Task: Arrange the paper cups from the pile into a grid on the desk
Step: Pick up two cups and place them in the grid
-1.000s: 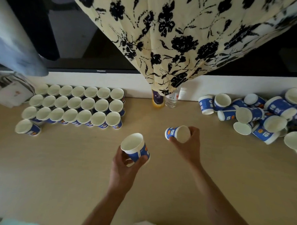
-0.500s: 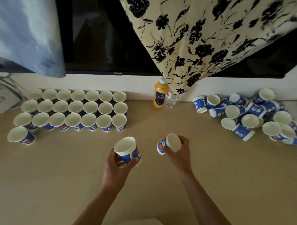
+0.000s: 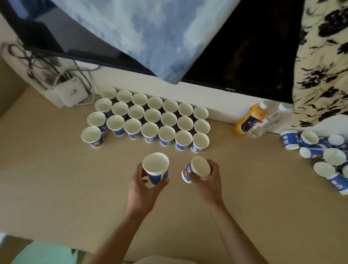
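Beige wooden desk (image 3: 49, 177): grid of upright blue-and-white paper cups (image 3: 152, 115) has three full rows, and the fourth row has just one cup (front left). My left hand (image 3: 145, 188) grips an upright empty cup (image 3: 155, 166) and my right hand (image 3: 209, 182) grips a tilted cup (image 3: 197, 169), both just in front of the grid. Plenty left in the toppled pile (image 3: 330, 157) at far right. Every cup mouth I can see is empty.

A lived-in room at home, it seems: a pale wood worktop (image 3: 68, 187); beyond the left grip (image 3: 145, 188), a dark television screen (image 3: 250, 55) draped with a blue-and-white cloth (image 3: 153, 32) and a floral fabric (image 3: 329, 68); far to its left, a white box (image 3: 70, 92) trailing tangled cables (image 3: 43, 62); beyond the right grip (image 3: 209, 182), an orange drink bottle (image 3: 246, 122) and a clear water bottle (image 3: 266, 123).
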Tool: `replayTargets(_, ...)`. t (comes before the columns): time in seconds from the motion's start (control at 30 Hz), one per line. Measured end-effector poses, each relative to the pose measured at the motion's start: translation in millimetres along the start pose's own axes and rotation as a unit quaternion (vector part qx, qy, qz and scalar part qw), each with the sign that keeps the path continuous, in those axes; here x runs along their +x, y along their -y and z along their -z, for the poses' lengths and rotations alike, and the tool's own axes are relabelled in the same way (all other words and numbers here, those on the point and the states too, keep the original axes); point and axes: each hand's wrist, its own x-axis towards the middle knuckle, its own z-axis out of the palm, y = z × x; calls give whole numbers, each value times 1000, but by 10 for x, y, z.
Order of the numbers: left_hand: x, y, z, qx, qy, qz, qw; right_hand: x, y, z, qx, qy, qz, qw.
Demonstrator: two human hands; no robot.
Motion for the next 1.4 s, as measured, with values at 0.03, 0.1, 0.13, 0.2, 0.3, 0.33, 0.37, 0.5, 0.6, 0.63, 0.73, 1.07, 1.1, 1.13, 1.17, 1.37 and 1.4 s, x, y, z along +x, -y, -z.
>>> replayTargets(0.03,39,32,122,3,-13,-2,1000,-27,24,-161,0,9,4,1000)
replayTargets(0.1,114,99,371,8,-37,-6,999,-88,91,-489,11,37,6,999)
replayTargets(0.13,144,134,468,11,-47,-7,999,-115,131,-622,18,49,8,999)
replayTargets(0.2,200,218,671,15,-68,-4,998,-152,207,-900,35,64,16,997)
replayTargets(0.3,264,318,917,14,-97,4,995,-155,255,-1276,50,90,22,994)
replayTargets(0.33,281,345,987,12,-106,6,994,-149,260,-1395,49,98,20,994)
replayTargets(0.37,293,369,1059,9,-115,9,993,-139,257,-1520,47,104,17,993)
replayTargets(0.5,308,443,1274,2,-142,9,990,-76,231,-1977,19,122,21,992)
replayTargets(0.6,293,482,1390,-6,-159,11,987,-36,198,-2279,-4,128,47,991)
replayTargets(0.63,287,503,1426,-7,-164,15,986,-31,186,-2374,-9,126,54,990)
replayTargets(0.73,267,571,1528,-14,-179,28,983,-16,187,-2616,-13,117,66,991)
replayTargets(1.07,183,762,1754,-12,-192,41,980,154,54,-3117,-69,64,134,986)
replayTargets(1.1,179,777,1761,-12,-191,41,981,170,37,-3152,-78,60,136,986)
replayTargets(1.13,174,781,1767,-11,-191,40,981,187,28,-3182,-87,58,139,985)
replayTargets(1.17,173,782,1771,-10,-192,39,981,206,16,-3207,-92,54,140,984)
replayTargets(1.37,201,760,1759,-8,-189,38,981,319,-32,-3298,-97,51,133,985)
replayTargets(1.4,202,759,1760,-7,-189,36,981,329,-39,-3312,-99,52,129,985)
